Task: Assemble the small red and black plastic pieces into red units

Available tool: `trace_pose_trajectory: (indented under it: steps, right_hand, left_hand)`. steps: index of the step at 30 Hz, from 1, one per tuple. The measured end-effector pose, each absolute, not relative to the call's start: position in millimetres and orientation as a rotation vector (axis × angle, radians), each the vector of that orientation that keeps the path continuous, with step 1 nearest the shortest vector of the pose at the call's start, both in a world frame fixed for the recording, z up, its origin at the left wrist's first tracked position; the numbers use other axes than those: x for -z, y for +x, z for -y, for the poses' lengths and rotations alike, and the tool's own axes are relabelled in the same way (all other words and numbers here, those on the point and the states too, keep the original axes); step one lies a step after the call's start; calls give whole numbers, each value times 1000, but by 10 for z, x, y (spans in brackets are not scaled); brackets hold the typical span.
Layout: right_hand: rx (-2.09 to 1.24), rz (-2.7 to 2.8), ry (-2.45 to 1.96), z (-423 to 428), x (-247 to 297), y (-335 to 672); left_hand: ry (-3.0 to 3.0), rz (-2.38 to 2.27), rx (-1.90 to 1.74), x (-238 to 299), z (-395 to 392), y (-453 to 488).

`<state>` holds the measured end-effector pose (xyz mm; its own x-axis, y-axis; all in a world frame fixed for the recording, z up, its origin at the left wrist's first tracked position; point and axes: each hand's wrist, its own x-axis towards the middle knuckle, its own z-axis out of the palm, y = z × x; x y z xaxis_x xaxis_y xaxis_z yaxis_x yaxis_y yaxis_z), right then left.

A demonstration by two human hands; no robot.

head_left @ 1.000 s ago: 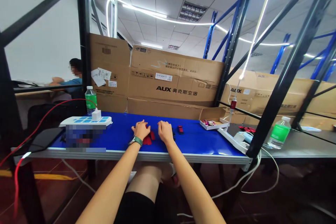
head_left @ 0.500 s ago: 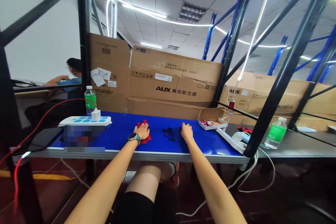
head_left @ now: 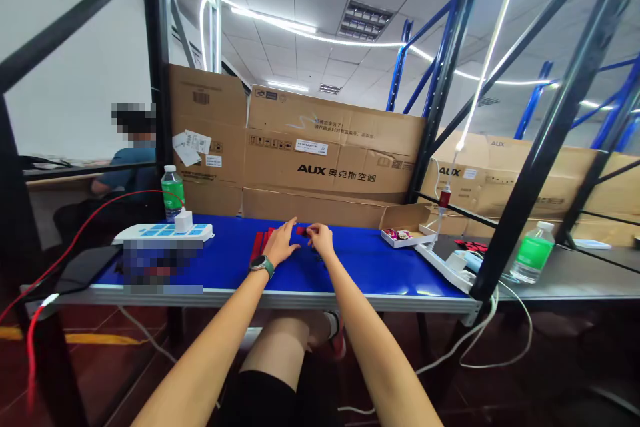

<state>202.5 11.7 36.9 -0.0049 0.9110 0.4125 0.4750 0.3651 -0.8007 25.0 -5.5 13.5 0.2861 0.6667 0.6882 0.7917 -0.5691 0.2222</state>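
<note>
Left hand [head_left: 280, 245], fingers spread apart, sits on the blue workbench [head_left: 370, 267] just beside red fabric strips [head_left: 261, 245]; right hand [head_left: 319, 240], fingertips together, pinches a small red piece [head_left: 301, 230] at lower centre.

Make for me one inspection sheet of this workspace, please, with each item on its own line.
Surface: blue-topped bench with a metal front edge.
Job's things: small red piece at the right hand's fingers; flat red pieces beside the left hand.
Clutter: white power strip, green-labelled water bottle, small open white box.
Grippers: left hand open, fingers spread; right hand at the red piece, grip unclear.
Cables: red cable; white cable below the bench.
Surroundings: AUX cardboard boxes, blue shelving, seated person.
</note>
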Motion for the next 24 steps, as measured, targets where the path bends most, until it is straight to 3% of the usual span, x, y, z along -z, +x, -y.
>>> trace_pose_trajectory:
  steps: [8, 17, 24]
  right_hand:
    - [-475, 1833, -1056, -35, -131, 1975]
    - [132, 2063, -1333, 114, -210, 2023]
    - [19, 1864, -1483, 105, -197, 2047]
  left_hand:
    - [-2560, 1172, 1088, -173, 151, 249]
    - [-2544, 1167, 1074, -182, 165, 255]
    - [-2542, 1133, 1272, -186, 179, 225]
